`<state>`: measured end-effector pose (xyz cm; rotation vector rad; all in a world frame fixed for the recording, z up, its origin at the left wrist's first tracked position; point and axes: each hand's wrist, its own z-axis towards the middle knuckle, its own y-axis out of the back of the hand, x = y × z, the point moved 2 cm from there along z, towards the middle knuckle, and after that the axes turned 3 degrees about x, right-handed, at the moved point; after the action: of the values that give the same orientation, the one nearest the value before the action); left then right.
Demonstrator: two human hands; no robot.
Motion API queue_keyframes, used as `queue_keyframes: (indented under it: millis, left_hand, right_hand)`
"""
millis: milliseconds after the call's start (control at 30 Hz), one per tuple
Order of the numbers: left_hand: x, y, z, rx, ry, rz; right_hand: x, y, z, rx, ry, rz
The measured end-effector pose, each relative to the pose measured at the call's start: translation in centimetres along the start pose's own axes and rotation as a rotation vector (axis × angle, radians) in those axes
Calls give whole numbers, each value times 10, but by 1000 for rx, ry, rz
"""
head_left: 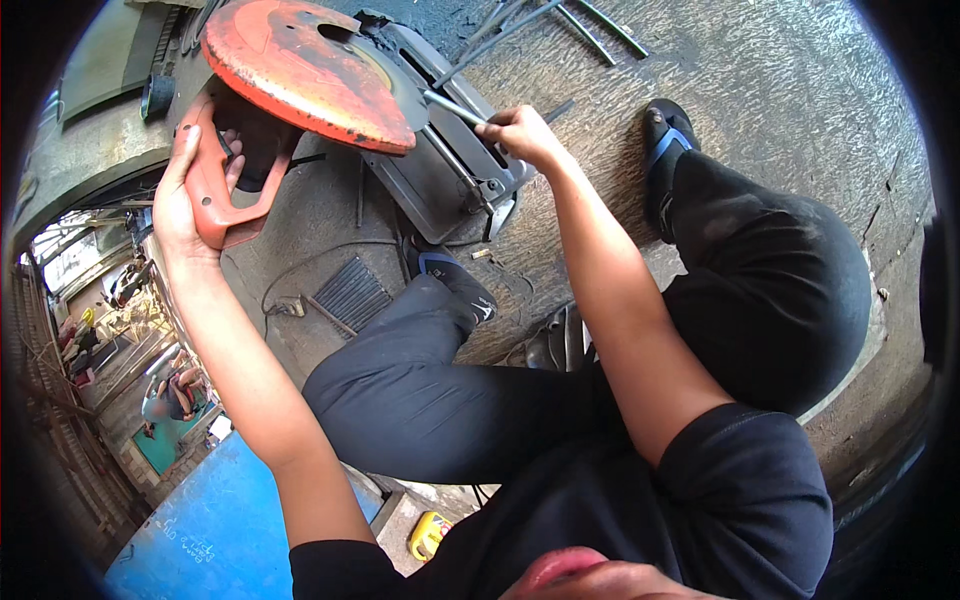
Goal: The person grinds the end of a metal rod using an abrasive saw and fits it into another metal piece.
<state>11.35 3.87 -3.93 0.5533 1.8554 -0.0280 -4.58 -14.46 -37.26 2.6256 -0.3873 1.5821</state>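
My left hand (180, 205) is wrapped round the orange D-shaped handle (208, 185) of a chop saw, its fingers passing through the opening. The saw's worn orange blade guard (300, 75) reaches out over its dark metal base (440, 190). Part of the grey cutting disc (408, 98) shows below the guard. With closed fingers, my right hand (522, 135) grips a thin metal rod (452, 107) lying across the base beside the disc. The guard hides part of the disc and base.
Cut rods (352, 293) lie side by side on the floor near my left foot. Longer rods (605, 35) lie beyond the saw. A cable (290, 262) curves across the floor. A blue panel (215, 525) and yellow container (429, 535) are at lower left; another person (178, 395) is farther off.
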Motion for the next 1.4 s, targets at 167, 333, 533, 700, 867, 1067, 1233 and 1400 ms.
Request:
queue_keyframes:
  millis: [167, 333, 533, 700, 867, 1067, 1233, 1400]
  left_hand:
    - [3, 15, 3, -68, 35, 61]
    - [2, 4, -3, -23, 6, -7]
    - [3, 11, 1, 32, -5, -22]
    - [2, 0, -3, -34, -2, -8]
    - [1, -1, -5, -30, 10, -13]
    - [1, -1, -4, -31, 18, -25]
    - [0, -3, -6, -47, 12, -37]
    - [2, 1, -3, -20, 17, -48]
  right_hand:
    - [15, 1, -6, -195, 120, -179]
    - [32, -5, -10, -243, 197, -283]
    - [36, -7, -9, -200, 197, -308]
    - [37, -11, -12, -208, 242, -275]
    - [42, -11, -13, -187, 245, -277]
    - [47, -7, -15, -137, 245, -288]
    - [47, -6, -17, -119, 228, -272]
    - [46, -3, -16, -89, 200, -231]
